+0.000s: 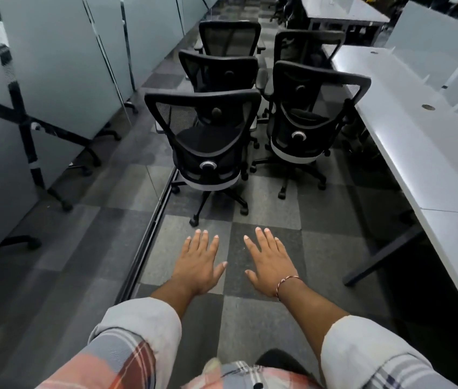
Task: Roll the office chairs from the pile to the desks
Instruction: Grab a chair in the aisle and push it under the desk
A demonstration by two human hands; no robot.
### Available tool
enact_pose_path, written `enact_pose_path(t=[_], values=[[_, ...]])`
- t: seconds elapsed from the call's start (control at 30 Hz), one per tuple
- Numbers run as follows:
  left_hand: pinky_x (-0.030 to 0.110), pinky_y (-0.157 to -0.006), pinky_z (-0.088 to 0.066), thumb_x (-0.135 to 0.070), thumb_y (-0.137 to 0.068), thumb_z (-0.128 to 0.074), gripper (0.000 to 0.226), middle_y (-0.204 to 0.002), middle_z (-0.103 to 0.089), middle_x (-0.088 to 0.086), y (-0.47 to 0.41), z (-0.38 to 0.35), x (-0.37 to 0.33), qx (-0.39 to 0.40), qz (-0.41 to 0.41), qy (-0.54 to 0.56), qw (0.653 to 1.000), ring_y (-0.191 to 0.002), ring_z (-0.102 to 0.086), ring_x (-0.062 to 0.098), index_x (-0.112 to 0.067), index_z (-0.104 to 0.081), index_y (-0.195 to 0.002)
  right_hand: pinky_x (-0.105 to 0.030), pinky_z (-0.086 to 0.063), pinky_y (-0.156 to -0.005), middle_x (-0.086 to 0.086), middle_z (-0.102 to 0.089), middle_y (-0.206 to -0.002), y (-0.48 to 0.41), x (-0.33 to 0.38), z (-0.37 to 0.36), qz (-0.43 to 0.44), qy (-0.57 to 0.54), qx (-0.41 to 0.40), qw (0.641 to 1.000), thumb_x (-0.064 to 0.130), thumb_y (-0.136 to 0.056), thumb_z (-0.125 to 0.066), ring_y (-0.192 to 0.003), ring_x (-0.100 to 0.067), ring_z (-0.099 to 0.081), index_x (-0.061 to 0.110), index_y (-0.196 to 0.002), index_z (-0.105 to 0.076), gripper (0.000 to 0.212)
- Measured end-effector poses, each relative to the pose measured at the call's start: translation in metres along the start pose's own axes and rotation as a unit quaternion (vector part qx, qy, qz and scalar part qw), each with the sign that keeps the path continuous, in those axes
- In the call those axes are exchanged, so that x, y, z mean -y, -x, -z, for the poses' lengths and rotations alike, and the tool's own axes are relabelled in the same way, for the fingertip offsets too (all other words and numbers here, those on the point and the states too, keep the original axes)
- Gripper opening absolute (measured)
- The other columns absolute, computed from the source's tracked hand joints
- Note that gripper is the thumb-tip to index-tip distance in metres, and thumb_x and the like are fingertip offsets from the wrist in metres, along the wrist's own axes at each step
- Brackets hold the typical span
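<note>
Left hand (pixel 198 265) and right hand (pixel 271 263) hover flat, fingers spread wide, holding nothing. Just beyond stands the nearest chair (pixel 206 144), back toward them. Its rigid top rail (pixel 202 96) looks the best hold, and castors (pixel 194 222) should roll it lightly. More chairs (pixel 307 113) cluster farther, beside the right counter (pixel 407 141).

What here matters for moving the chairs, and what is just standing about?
Part of the job: the chairs, the desk on the right, the left hand and right hand, both open and empty.
Just there: the partitions, the carpet, the bracelet.
</note>
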State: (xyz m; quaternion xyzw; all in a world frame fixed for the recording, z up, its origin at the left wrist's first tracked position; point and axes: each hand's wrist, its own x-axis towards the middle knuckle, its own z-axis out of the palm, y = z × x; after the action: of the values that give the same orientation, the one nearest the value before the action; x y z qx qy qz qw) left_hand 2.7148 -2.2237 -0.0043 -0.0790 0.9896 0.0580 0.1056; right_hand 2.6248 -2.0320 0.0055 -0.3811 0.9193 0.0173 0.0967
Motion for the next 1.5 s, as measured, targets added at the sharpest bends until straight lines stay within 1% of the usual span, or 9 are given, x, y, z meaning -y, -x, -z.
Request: enact_pose_path(t=[0.33, 0.53, 0.63, 0.77, 0.87, 1.07, 1.33, 1.43, 1.5], values=[[0.048, -0.123, 0.001, -0.066, -0.084, 0.003, 0.094, -0.166, -0.009, 0.019, -0.146, 0.025, 0.058, -0.039, 0.010, -0.013, 0.999, -0.154, 0.002, 0.034, -0.013, -0.013, -0.160, -0.048, -0.002, -0.123, -0.013, 0.012, -0.164, -0.165, -0.040, 0.019, 0.028, 0.003, -0.013, 1.000, 0.042, -0.096, -0.051, -0.151, -0.033, 0.012, 0.024, -0.158, 0.004, 0.085], [0.046, -0.123, 0.004, -0.064, -0.082, 0.010, 0.094, -0.168, 0.000, 0.016, -0.228, 0.053, 0.076, -0.036, 0.007, -0.041, 0.998, -0.154, 0.008, 0.031, -0.016, -0.004, -0.161, -0.047, -0.002, -0.123, -0.013, 0.011, -0.164, -0.253, -0.069, 0.041, 0.057, -0.001, -0.017, 0.998, 0.042, -0.095, -0.053, -0.151, -0.032, 0.012, 0.024, -0.158, 0.004, 0.087], [0.044, -0.122, 0.008, -0.062, -0.096, -0.011, 0.080, -0.167, 0.000, 0.016, -0.270, 0.062, 0.077, -0.050, 0.038, -0.021, 0.998, -0.154, 0.007, 0.031, -0.015, -0.004, -0.161, -0.047, -0.001, -0.123, -0.012, 0.011, -0.164, -0.296, -0.086, 0.055, 0.085, 0.009, -0.021, 0.996, 0.038, -0.095, -0.054, -0.151, -0.031, 0.012, 0.025, -0.158, 0.005, 0.087], [0.043, -0.120, -0.004, -0.060, -0.097, -0.025, 0.077, -0.163, -0.025, 0.018, -0.315, 0.073, 0.082, -0.106, 0.035, 0.012, 0.994, -0.153, -0.014, 0.032, -0.012, -0.025, -0.158, -0.047, -0.002, -0.123, -0.013, 0.008, -0.165, -0.350, -0.103, 0.073, 0.103, 0.009, -0.033, 0.994, 0.039, -0.095, -0.052, -0.151, -0.031, 0.010, 0.024, -0.157, 0.004, 0.086], [0.042, -0.122, 0.001, -0.060, -0.096, -0.022, 0.078, -0.165, -0.018, 0.015, -0.347, 0.091, 0.095, -0.134, 0.044, 0.024, 0.990, -0.154, -0.008, 0.031, -0.014, -0.021, -0.159, -0.046, -0.001, -0.123, -0.013, 0.007, -0.165, -0.387, -0.106, 0.086, 0.119, -0.001, -0.053, 0.991, 0.037, -0.095, -0.051, -0.151, -0.031, 0.009, 0.024, -0.158, 0.004, 0.084], [0.052, -0.122, -0.021, -0.046, -0.085, -0.056, 0.087, -0.165, -0.015, 0.021, -0.409, 0.123, 0.144, -0.182, 0.044, -0.002, 0.982, -0.154, -0.008, 0.035, -0.014, -0.020, -0.158, -0.049, -0.007, -0.123, -0.015, 0.000, -0.165, -0.461, -0.098, 0.108, 0.114, -0.007, -0.084, 0.990, 0.034, -0.089, -0.058, -0.152, -0.033, 0.003, 0.022, -0.158, -0.007, 0.086], [0.053, -0.124, -0.011, -0.036, -0.078, -0.061, 0.092, -0.163, -0.015, 0.024, -0.475, 0.169, 0.221, -0.240, 0.020, -0.056, 0.969, -0.153, -0.007, 0.039, -0.010, -0.024, -0.157, -0.056, -0.015, -0.120, -0.021, -0.022, -0.159, -0.545, -0.081, 0.141, 0.117, 0.019, -0.215, 0.969, 0.029, -0.077, -0.062, -0.149, -0.039, -0.014, 0.016, -0.151, -0.032, 0.081], [0.049, -0.116, -0.030, -0.037, -0.076, -0.061, 0.075, -0.138, -0.050, 0.018, -0.506, 0.187, 0.251, -0.266, -0.021, -0.068, 0.961, -0.133, -0.044, 0.038, -0.008, -0.046, -0.143, -0.055, -0.023, -0.116, -0.020, -0.041, -0.146, -0.575, -0.076, 0.152, 0.110, 0.023, -0.262, 0.959, 0.030, -0.075, -0.061, -0.138, -0.040, -0.034, 0.014, -0.141, -0.045, 0.070], [0.043, -0.093, -0.043, -0.041, -0.074, -0.062, 0.046, -0.103, -0.060, 0.008, -0.521, 0.207, 0.257, -0.253, -0.039, -0.057, 0.965, -0.100, -0.058, 0.031, -0.014, -0.059, -0.111, -0.050, -0.036, -0.104, -0.013, -0.054, -0.118, -0.590, -0.076, 0.166, 0.110, 0.020, -0.273, 0.955, 0.033, -0.074, -0.062, -0.111, -0.035, -0.051, 0.012, -0.129, -0.052, 0.059]])
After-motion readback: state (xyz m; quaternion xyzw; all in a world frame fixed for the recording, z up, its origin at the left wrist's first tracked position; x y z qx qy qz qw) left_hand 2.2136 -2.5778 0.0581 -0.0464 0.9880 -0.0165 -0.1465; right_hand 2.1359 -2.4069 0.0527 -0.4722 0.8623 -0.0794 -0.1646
